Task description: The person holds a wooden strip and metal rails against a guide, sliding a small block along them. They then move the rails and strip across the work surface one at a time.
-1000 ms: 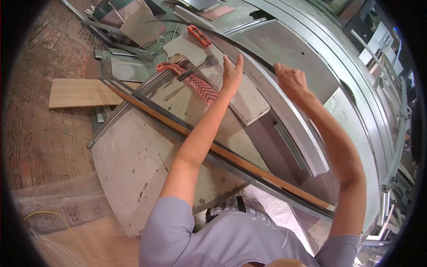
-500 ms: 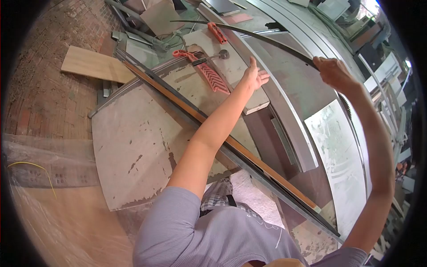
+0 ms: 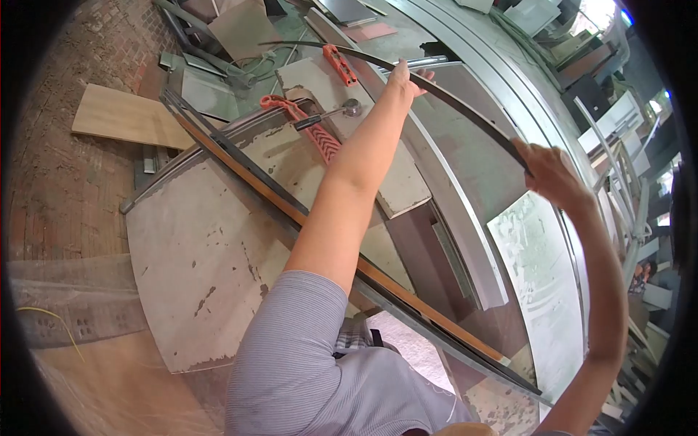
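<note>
A long, thin, dark bendable strip (image 3: 469, 110) bows across the upper middle of the view, its far end tapering off at the upper left. My right hand (image 3: 556, 176) is closed round its near end. Farther along, my left hand (image 3: 409, 81) is at the strip, thumb on one side and fingers on the other. Below and left of that hand lie a hammer-like tool with a round metal head (image 3: 352, 107) and a red tool with a loop handle (image 3: 291, 107), partly hidden by my forearm. An orange-red tool (image 3: 339, 65) rests beyond them.
A brown and black bar (image 3: 429, 314) crosses the stained board (image 3: 196, 283) diagonally. Past it run a grey metal profile (image 3: 447, 185) and a white-smeared panel (image 3: 534, 254). A wooden plank (image 3: 127, 116) juts out at left over the brick floor (image 3: 80, 196). Clear plastic sheeting hangs lower left.
My left hand has moved up from below the strip to meet it, between thumb and fingers. My right hand, still gripping the end, is lower in view.
</note>
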{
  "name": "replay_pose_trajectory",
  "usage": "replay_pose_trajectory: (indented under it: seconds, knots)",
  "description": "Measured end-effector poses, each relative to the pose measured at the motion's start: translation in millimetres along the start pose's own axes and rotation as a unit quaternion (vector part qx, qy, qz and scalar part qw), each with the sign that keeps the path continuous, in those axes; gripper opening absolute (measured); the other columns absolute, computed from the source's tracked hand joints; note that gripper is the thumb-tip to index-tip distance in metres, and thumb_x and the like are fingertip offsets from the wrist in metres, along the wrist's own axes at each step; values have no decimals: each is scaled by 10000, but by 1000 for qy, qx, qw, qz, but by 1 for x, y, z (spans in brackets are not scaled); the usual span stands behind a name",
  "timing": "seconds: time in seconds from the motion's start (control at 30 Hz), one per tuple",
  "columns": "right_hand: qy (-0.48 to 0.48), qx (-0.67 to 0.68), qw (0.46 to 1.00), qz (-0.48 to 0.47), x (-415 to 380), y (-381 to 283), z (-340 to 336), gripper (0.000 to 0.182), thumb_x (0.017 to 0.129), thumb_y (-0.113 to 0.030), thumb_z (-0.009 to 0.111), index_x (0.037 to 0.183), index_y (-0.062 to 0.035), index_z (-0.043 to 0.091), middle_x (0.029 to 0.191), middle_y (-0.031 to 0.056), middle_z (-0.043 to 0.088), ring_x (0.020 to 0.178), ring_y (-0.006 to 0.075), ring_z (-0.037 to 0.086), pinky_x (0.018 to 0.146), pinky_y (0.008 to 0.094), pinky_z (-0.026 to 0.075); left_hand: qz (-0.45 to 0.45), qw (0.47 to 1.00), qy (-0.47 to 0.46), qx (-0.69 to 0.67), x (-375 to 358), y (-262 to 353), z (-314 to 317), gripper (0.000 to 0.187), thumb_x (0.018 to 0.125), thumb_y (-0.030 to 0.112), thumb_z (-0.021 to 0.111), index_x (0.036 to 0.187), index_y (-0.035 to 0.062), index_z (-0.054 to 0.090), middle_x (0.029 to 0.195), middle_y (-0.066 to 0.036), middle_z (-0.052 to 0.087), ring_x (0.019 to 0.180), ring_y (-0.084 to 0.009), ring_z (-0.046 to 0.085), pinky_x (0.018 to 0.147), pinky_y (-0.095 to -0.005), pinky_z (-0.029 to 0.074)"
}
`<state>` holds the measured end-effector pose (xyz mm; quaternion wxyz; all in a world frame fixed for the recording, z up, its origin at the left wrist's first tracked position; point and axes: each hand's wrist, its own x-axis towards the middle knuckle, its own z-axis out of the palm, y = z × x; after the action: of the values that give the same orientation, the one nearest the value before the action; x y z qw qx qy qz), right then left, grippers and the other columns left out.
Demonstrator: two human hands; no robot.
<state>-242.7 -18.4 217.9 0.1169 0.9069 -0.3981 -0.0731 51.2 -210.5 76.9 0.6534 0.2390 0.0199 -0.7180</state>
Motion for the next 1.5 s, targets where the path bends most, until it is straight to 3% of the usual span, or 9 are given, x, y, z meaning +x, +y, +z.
replay_pose_trajectory:
  seconds: [0.4, 0.6, 0.73, 0.87, 1.03, 1.1, 1.23, 1.37, 1.5]
  knots:
    - [69, 105, 992, 31, -31, -42, 79, 630, 723, 38, 512, 1324, -84, 371, 837, 148, 581, 699, 313, 604, 615, 410, 490, 1, 995, 33, 92, 11, -5, -29, 221, 933, 231, 358, 986, 30, 435, 800, -151, 476, 710, -296, 526, 689, -559, 409]
    - [11, 116, 991, 61, -146, -42, 126, 735, 676, 36, 579, 1351, -76, 313, 790, 128, 533, 661, 308, 558, 577, 413, 450, -54, 996, 34, 60, -102, -98, -44, 255, 921, 389, 425, 988, 143, 436, 892, -77, 514, 819, -269, 529, 743, -554, 406]
    - [-7, 194, 981, 22, -273, -42, 151, 734, 679, 2, 599, 1347, -67, 305, 811, 144, 536, 699, 330, 533, 626, 444, 431, -79, 968, -35, 237, -251, -161, -91, 965, 795, 634, 487, 1392, -6, 82, 1415, -248, 143, 1290, -439, 220, 1007, -609, 195]
    - [-97, 192, 976, 14, -455, -73, 203, 603, 694, -53, 624, 1256, -19, 408, 929, 176, 587, 740, 358, 572, 647, 422, 468, 32, 994, -4, 107, -333, -164, -157, 765, 733, 701, 492, 1153, 66, 415, 1073, -106, 572, 1028, -278, 534, 947, -557, 322]
    - [-206, 125, 961, 133, -565, -132, 188, 416, 896, -312, 483, 1257, -106, 488, 1160, 84, 558, 969, 264, 543, 869, 390, 399, 25, 993, 81, 78, -418, -226, -171, 576, 773, 629, 520, 1011, 107, 472, 890, -71, 569, 987, -268, 552, 863, -492, 393]
    - [-37, -104, 994, 21, -609, -123, 219, 384, 881, -344, 482, 1209, -153, 537, 1027, 71, 605, 934, 237, 552, 824, 466, 393, 29, 994, 63, 90, -440, -251, -188, 582, 767, 637, 523, 1003, 109, 456, 880, -71, 546, 952, -257, 551, 856, -505, 384]
    - [-233, 156, 942, 184, -651, -107, 237, 602, 735, -167, 641, 1294, -116, 423, 1104, 184, 554, 1027, 357, 529, 819, 447, 433, 11, 992, 79, 99, -468, -294, -192, 583, 742, 657, 540, 968, 128, 441, 850, -64, 507, 884, -234, 541, 856, -523, 376]
    - [-172, 71, 965, 184, -703, -97, 283, 535, 790, -239, 586, 1302, -204, 432, 1176, 156, 515, 1159, 366, 439, 912, 534, 360, -30, 992, 66, 106, -483, -324, -192, 574, 776, 611, 538, 1030, 104, 442, 865, -75, 543, 930, -253, 548, 876, -499, 392]
    - [-191, 51, 954, 225, -706, -96, 262, 434, 816, -163, 544, 1242, -219, 489, 960, 128, 558, 837, 318, 561, 698, 432, 454, -54, 988, 51, 131, -501, -344, -193, 631, 781, 598, 547, 1086, 68, 390, 990, -107, 493, 985, -270, 518, 950, -544, 326]
